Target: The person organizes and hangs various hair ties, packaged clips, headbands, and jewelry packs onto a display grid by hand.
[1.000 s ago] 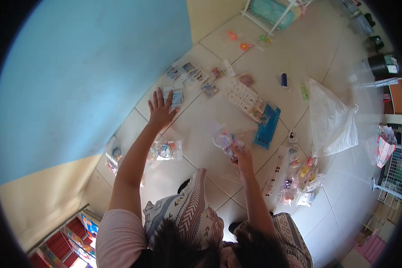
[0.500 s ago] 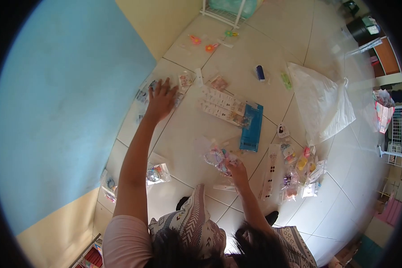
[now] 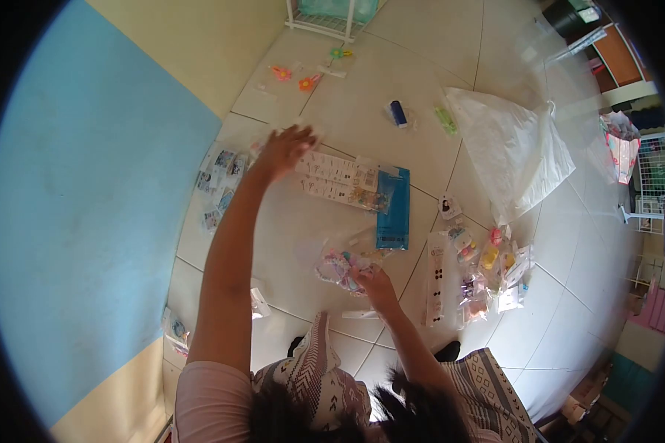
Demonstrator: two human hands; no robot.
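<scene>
While right hand (image 3: pixel 377 287) holds packet (image 3: pixel 335 270), open tile (image 3: pixel 290 240) adjoins.

The right hand (image 3: pixel 373 286) grips pastel trinkets (image 3: pixel 335 269) near a blue packet (image 3: pixel 393 221).

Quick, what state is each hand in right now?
Left hand: open, fingers extended near the printed cards; whether it touches anything can't be told.
Right hand: closed, holding pastel trinkets.

Soft, even light; floor tiles (image 3: pixel 561 325) glare at lower right; strong fisheye bend, black corners.
</scene>
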